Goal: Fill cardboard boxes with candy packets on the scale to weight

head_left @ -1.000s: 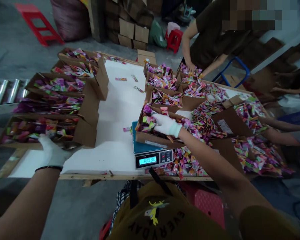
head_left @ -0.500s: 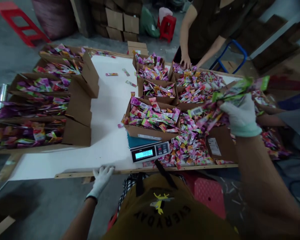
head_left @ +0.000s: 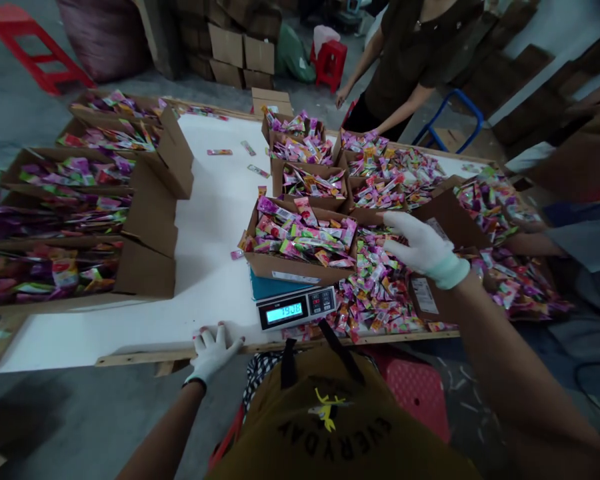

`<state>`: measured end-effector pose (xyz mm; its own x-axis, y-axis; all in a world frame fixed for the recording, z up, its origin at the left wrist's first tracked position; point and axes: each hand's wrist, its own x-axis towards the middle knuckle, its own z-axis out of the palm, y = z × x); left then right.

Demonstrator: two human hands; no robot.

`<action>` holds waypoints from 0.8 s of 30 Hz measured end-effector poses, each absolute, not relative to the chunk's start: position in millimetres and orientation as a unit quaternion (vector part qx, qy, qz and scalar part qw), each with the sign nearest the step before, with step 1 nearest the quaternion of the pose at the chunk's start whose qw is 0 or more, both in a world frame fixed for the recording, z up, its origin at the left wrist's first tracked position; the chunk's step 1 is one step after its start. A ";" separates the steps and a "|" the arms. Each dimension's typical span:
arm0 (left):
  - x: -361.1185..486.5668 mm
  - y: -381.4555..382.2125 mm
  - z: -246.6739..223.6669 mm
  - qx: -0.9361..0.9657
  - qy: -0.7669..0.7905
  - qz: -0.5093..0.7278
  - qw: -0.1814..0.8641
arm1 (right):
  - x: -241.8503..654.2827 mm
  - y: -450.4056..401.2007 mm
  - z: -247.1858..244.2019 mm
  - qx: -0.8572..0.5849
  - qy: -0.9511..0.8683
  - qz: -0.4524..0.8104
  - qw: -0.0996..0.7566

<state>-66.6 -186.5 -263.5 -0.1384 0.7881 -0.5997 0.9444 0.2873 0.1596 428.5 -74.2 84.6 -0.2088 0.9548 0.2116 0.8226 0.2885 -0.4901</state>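
Note:
My gloved left hand rests with spread fingers on the table's front edge and holds nothing. My gloved right hand hangs over the loose candy packets, fingers apart and nothing in them, right of a full box. That cardboard box, heaped with colourful packets, stands on a digital scale with a lit display. Just beneath my right hand is the brown side of another box with a white label.
Several packet-filled boxes line the left side of the white table. More filled boxes stand behind the scale. Across the table is a person in dark clothes; another person's arm reaches in from the right.
My right hand has let go of its bunch of packets and moved left, towards the box on the scale. My left hand's fingers have spread. The person opposite has drawn one hand back.

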 end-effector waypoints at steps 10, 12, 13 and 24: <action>-68.6 -186.9 -265.8 0.573 0.754 -0.125 0.296 | 283.1 6.7 61.2 -0.527 -0.805 0.270 0.034; -69.4 -186.6 -266.8 0.572 0.756 -0.124 0.294 | 282.1 23.4 47.3 -0.528 -0.801 0.279 0.037; -69.7 -186.4 -267.3 0.571 0.757 -0.124 0.293 | 284.4 28.3 43.9 -0.530 -0.799 0.280 0.047; -65.1 -186.6 -263.9 0.567 0.758 -0.146 0.288 | 375.1 -25.3 147.9 -0.570 -0.782 0.234 0.100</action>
